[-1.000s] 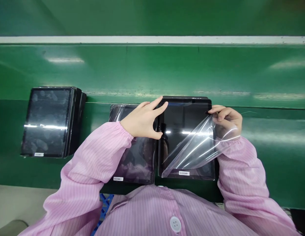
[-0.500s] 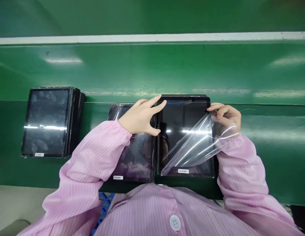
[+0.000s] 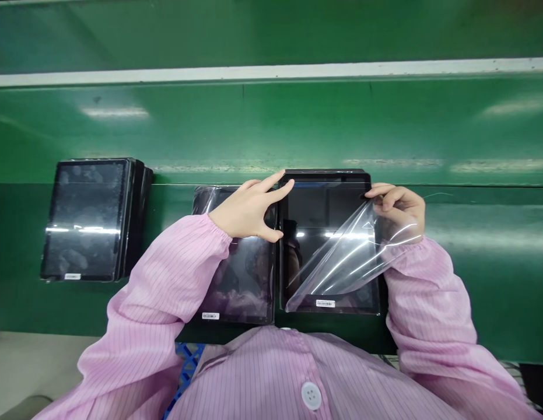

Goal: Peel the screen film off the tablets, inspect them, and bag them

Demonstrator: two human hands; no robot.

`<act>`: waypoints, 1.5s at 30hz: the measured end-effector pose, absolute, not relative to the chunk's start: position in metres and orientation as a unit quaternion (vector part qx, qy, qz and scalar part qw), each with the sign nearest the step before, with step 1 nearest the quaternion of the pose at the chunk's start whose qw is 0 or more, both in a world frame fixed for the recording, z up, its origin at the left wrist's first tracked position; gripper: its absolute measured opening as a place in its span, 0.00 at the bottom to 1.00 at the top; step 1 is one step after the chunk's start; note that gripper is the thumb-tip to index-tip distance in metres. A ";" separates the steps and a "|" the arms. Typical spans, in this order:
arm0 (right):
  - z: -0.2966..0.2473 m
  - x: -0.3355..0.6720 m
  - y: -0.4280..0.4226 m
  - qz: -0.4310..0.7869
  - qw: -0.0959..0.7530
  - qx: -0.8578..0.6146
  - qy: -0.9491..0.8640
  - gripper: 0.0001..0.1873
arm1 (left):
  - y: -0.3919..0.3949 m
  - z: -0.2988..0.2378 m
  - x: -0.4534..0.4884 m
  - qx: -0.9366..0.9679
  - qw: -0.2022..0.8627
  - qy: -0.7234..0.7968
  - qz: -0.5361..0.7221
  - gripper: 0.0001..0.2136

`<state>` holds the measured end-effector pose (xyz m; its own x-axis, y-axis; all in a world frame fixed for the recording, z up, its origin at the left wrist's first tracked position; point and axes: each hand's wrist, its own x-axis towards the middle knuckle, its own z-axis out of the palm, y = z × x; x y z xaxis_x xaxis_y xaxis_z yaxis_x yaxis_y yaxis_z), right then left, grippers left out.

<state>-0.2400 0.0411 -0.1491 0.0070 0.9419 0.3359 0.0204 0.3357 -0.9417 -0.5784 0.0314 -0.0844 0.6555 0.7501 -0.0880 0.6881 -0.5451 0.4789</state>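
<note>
Green bench (image 3: 485,274) all across, tablet (image 3: 315,207) right of centre, film (image 3: 341,271) slanting off it! Left hand (image 3: 247,210) spreads wide at its edge, gripping nothing; right hand (image 3: 400,207) pinches film. Film-handling, seemingly; next calls for steady, even tension.

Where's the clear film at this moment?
In the head view, right of centre: the clear film is drawn diagonally across the rightmost tablet, its upper end at the right hand.

Pinching clear film (image 3: 341,262) over a black tablet (image 3: 319,213) with right hand (image 3: 402,205), touching the tablet's edge with left hand (image 3: 248,209).
</note>
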 end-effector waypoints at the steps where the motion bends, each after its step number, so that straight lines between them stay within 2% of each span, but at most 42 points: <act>1: -0.149 -0.240 0.041 0.401 0.575 -0.415 -0.580 0.11 | 0.031 -0.084 -0.578 0.877 0.248 0.407 0.065 0.48; 19: -0.147 -0.242 0.041 0.397 0.575 -0.417 -0.582 0.13 | 0.031 -0.082 -0.576 0.875 0.227 0.422 0.069 0.46; 24: -0.148 -0.242 0.041 0.399 0.574 -0.413 -0.584 0.13 | 0.029 -0.079 -0.572 0.875 0.229 0.422 0.060 0.48; 29: -0.142 -0.242 0.040 0.399 0.566 -0.406 -0.596 0.11 | 0.035 -0.077 -0.572 0.857 0.255 0.444 0.048 0.44; 32: -0.125 -0.242 0.035 0.401 0.527 -0.407 -0.629 0.08 | 0.029 -0.076 -0.574 0.842 0.268 0.461 0.081 0.37; 34: -0.113 -0.239 0.031 0.378 0.497 -0.417 -0.661 0.08 | 0.011 -0.074 -0.574 0.837 0.231 0.479 0.125 0.31; 36: -0.102 -0.233 0.028 0.344 0.470 -0.434 -0.688 0.06 | -0.020 -0.072 -0.570 0.840 0.177 0.485 0.168 0.27; 39: -0.086 -0.219 0.032 0.355 0.404 -0.433 -0.723 0.06 | -0.075 -0.075 -0.560 0.865 0.167 0.430 0.196 0.24; 42: -0.058 -0.217 0.041 0.403 0.292 -0.414 -0.762 0.11 | -0.113 -0.085 -0.546 0.877 0.110 0.420 0.206 0.22; 45: -0.023 -0.250 0.045 0.322 0.262 -0.429 -0.802 0.15 | -0.125 -0.093 -0.535 0.878 0.042 0.429 0.210 0.18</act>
<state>-0.2502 0.0448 -0.0235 -0.4938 0.8575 0.1442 0.5205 0.4243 -0.7410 -0.5347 -0.1255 -0.0934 0.5436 0.7707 0.3325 0.7356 -0.6282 0.2534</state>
